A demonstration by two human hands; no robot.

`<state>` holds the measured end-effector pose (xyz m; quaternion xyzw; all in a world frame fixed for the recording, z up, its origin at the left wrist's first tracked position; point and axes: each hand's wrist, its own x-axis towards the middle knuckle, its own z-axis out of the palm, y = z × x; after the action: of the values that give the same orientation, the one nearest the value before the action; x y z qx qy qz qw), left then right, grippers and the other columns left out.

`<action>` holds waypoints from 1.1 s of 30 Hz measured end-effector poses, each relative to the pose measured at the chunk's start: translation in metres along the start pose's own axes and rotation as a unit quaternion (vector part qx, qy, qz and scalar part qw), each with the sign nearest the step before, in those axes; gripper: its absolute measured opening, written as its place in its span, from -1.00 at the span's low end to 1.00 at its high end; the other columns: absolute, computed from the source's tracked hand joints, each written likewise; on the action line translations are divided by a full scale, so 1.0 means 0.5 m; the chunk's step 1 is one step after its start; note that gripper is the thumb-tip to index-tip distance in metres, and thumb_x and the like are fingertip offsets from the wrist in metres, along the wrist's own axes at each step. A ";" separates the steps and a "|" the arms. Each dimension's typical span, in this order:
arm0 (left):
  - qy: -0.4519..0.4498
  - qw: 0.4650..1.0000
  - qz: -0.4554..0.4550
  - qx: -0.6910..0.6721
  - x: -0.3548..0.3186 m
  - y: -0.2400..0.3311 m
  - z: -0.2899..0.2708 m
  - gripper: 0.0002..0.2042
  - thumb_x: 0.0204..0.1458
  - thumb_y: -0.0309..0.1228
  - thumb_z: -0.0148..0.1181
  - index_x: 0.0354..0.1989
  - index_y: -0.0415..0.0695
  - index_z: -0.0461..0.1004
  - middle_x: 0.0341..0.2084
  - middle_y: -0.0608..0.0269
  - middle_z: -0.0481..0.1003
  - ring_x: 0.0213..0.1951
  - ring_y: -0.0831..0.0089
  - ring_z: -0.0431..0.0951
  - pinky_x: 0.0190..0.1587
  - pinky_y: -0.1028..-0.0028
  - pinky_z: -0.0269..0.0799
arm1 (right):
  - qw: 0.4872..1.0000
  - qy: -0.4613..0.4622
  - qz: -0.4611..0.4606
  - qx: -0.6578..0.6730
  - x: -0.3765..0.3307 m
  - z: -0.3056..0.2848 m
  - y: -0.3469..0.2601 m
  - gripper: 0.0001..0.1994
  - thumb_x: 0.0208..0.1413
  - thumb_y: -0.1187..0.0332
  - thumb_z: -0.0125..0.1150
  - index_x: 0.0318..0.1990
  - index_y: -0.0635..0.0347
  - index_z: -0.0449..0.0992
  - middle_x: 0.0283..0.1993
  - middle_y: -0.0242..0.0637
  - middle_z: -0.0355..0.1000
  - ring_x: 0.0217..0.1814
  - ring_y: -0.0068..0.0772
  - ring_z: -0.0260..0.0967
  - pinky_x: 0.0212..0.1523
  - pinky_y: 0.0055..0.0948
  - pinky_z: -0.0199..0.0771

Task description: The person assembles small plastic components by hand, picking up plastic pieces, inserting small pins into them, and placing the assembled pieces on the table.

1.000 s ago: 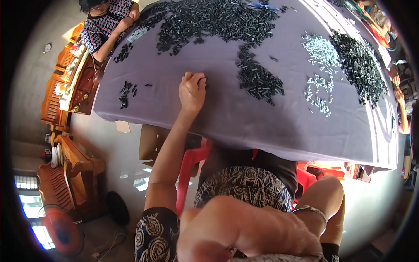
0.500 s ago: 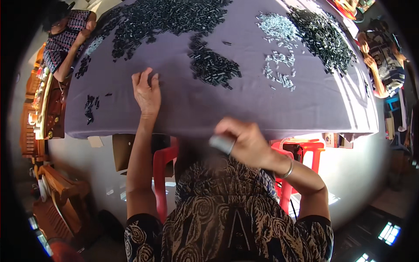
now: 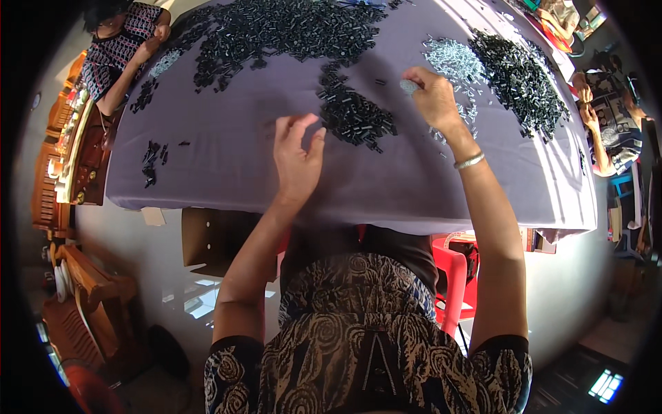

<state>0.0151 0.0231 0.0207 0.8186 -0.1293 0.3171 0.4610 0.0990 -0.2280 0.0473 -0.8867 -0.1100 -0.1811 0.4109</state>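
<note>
My left hand point(image 3: 298, 162) hovers over the purple cloth by the small middle pile of short black pieces point(image 3: 355, 114). Its thumb and curled fingers are apart with nothing visible between them; the fingertips are slightly blurred. Farther right, my right hand point(image 3: 436, 100) is closed beside the heap of small clear pieces point(image 3: 454, 58). A pale grey patch point(image 3: 409, 87) shows at its fingertips, and I cannot make out what it is. My right forearm covers part of the scattered clear pieces point(image 3: 467, 114).
A large black heap point(image 3: 276, 34) spreads across the far side, another black heap point(image 3: 520, 86) lies right, and a few black pieces point(image 3: 153, 162) lie left. People sit at the left point(image 3: 121, 58) and right point(image 3: 610, 114). Near the front edge stands a red plastic chair point(image 3: 452, 276).
My right hand has gone from the table's front edge out to the clear pieces. The left hand has shifted right, toward the middle black pile. The view has tilted slightly.
</note>
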 end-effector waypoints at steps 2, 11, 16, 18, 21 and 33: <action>-0.006 1.000 -0.023 -0.010 -0.015 -0.002 0.010 -0.77 -0.13 -0.60 0.21 -0.24 -0.19 0.46 -0.31 0.12 0.36 -0.24 0.21 0.43 -0.17 0.38 0.36 | 1.000 -0.013 -0.017 -0.020 0.022 0.019 0.010 -0.83 -0.03 0.48 0.16 -0.23 0.19 0.50 -0.28 -0.13 0.51 -0.27 -0.12 0.48 -0.18 -0.33 0.46; 0.002 0.999 -0.036 -0.017 -0.020 -0.002 0.022 -0.76 -0.14 -0.62 0.20 -0.24 -0.20 0.47 -0.34 0.16 0.37 -0.30 0.28 0.44 -0.25 0.40 0.38 | 0.934 -0.110 -0.140 -0.311 0.071 0.103 0.012 -0.73 -0.07 0.59 -0.01 -0.18 0.15 0.44 -0.06 -0.18 0.40 0.06 -0.13 0.31 0.03 -0.27 0.39; 0.009 0.999 -0.031 -0.021 -0.026 -0.003 0.017 -0.77 -0.14 -0.63 0.20 -0.24 -0.20 0.47 -0.34 0.17 0.37 -0.30 0.30 0.43 -0.27 0.41 0.38 | 0.948 -0.133 -0.071 -0.281 0.060 0.099 -0.012 -0.75 -0.09 0.62 -0.02 -0.20 0.24 0.42 -0.12 -0.15 0.42 -0.04 -0.13 0.37 -0.02 -0.26 0.40; 0.013 0.999 -0.035 -0.026 -0.027 -0.003 0.014 -0.77 -0.14 -0.64 0.19 -0.24 -0.20 0.47 -0.34 0.17 0.37 -0.30 0.31 0.43 -0.27 0.42 0.38 | 0.980 -0.119 -0.064 -0.144 0.043 0.067 -0.023 -0.77 -0.05 0.57 0.05 -0.17 0.23 0.45 -0.16 -0.17 0.45 -0.10 -0.20 0.41 -0.07 -0.32 0.41; 0.023 0.998 -0.014 -0.049 -0.034 -0.003 0.011 -0.76 -0.13 -0.65 0.20 -0.24 -0.20 0.47 -0.33 0.20 0.37 -0.31 0.34 0.43 -0.28 0.44 0.37 | 0.969 -0.158 0.022 0.190 -0.021 0.022 -0.081 -0.76 0.09 0.59 -0.01 -0.07 0.29 0.41 -0.10 -0.31 0.43 -0.11 -0.53 0.36 -0.10 -0.53 0.38; -0.168 0.960 0.110 -0.194 -0.002 0.150 -0.012 -0.60 -0.23 -0.66 0.27 -0.11 -0.18 0.45 -0.22 0.13 0.40 -0.25 0.29 0.48 -0.21 0.41 0.45 | 0.801 -0.295 0.086 0.513 -0.164 -0.023 -0.124 -0.56 0.01 0.38 0.27 0.04 0.29 0.30 -0.17 -0.31 0.41 -0.21 -0.55 0.35 -0.21 -0.59 0.41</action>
<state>-0.0259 -0.0126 0.0729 0.7356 -0.3534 0.1923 0.5450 0.0005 -0.2012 0.0632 -0.5626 -0.2262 0.2084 0.7674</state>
